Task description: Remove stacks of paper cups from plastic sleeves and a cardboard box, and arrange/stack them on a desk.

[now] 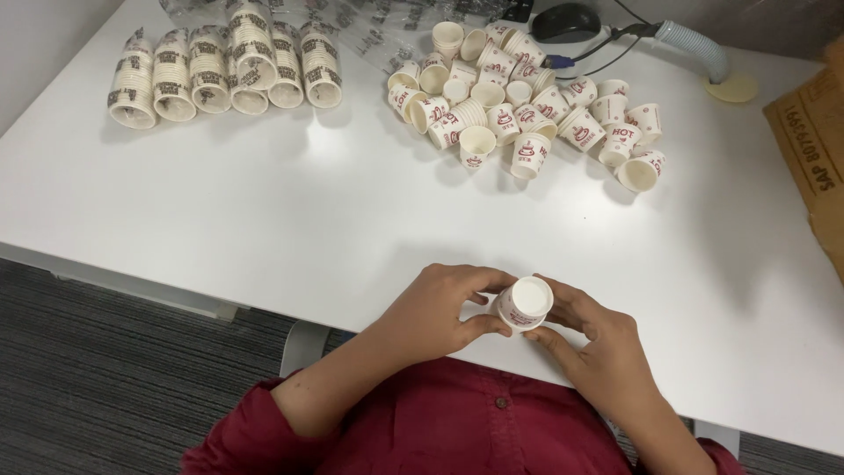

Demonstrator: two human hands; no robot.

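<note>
Taking the loose heap of small paper cups [527, 101] at the far middle of the white table [290, 229] as the landmark: well to its left lie several wrapped sleeves of stacked cups [224, 70], side by side, mouths toward the near edge. Behind the heap sit a dark computer mouse [567, 19] and a grey hose [694, 44]; to its right, a cardboard box [813, 141] at the table's edge.

Near the front edge, well apart from the heap, the left hand [440, 312] and the right hand [593, 339] both grasp one small paper cup [523, 303], tipped so its white base faces up, fingers closed around its sides. Whether it is a single cup or a short nested stack I cannot tell.

The step looks like handling one cup taken from the heap, perhaps nesting or separating. A next move would call for a light pinch that keeps the thin wall from crushing.
</note>
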